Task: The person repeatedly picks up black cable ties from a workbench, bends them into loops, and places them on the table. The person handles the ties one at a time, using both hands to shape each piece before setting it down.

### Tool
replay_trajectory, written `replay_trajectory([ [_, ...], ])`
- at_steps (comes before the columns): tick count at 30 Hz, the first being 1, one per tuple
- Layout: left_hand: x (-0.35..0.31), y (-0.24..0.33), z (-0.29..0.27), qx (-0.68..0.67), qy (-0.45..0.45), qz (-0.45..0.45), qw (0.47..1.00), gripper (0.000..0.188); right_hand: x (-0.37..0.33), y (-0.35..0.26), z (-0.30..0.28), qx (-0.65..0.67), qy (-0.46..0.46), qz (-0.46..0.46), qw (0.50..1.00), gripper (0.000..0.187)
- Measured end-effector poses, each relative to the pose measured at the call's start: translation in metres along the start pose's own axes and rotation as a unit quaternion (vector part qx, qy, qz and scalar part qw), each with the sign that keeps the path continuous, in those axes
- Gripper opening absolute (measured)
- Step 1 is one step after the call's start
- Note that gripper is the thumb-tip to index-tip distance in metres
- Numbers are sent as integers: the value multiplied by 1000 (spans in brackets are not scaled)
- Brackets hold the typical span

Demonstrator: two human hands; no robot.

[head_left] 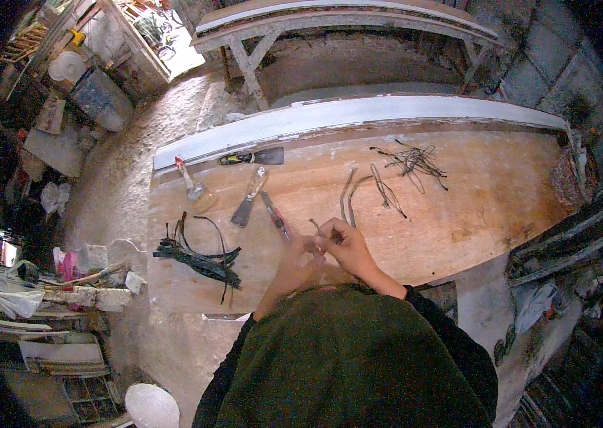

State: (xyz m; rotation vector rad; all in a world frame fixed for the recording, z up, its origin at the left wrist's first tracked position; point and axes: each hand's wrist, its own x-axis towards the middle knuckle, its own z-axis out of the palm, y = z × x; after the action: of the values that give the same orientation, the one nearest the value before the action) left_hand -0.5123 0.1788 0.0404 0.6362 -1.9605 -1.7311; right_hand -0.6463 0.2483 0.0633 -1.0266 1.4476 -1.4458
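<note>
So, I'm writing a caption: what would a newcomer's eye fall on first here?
The long white board along the far edge of the wooden tabletop probably stands out first. Next come the left hand and right hand, close together at the near side, then the dark bundle of strips at left.

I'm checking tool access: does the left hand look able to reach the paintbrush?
Probably yes: the paintbrush lies uncovered, with only low tools between. The left hand is blurred beside the right hand, so whether its grip is free is unclear.
</note>
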Motion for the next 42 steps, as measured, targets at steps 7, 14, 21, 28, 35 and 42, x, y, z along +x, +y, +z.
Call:
replay_trajectory([
  [7, 0, -1, -14, -118, 128, -114, 978, 13, -8, -9, -18, 242, 8, 56, 969, 7],
  [14, 2, -16, -14, 18, 121, -188, 975, 9, -15, -9, -17, 243, -62, 77, 965, 10],
  [21, 0, -3, -10, -87, 47, -133, 986, 13, -14, 3, -24, -130, -20, -14, 991, 17],
  [28, -8, 19, 8, 22, -162, -30, 986, 19, -2, 9, -29, -290, 184, -45, 938, 26],
  [35, 1, 0, -6, 91, 105, -192, 972, 10, -6, 10, -40, -225, 143, -75, 961, 22],
  [42, 12, -1, -22, -107, 256, -119, 953, 4, -27, -6, -10, -30, -134, -54, 989, 18],
])
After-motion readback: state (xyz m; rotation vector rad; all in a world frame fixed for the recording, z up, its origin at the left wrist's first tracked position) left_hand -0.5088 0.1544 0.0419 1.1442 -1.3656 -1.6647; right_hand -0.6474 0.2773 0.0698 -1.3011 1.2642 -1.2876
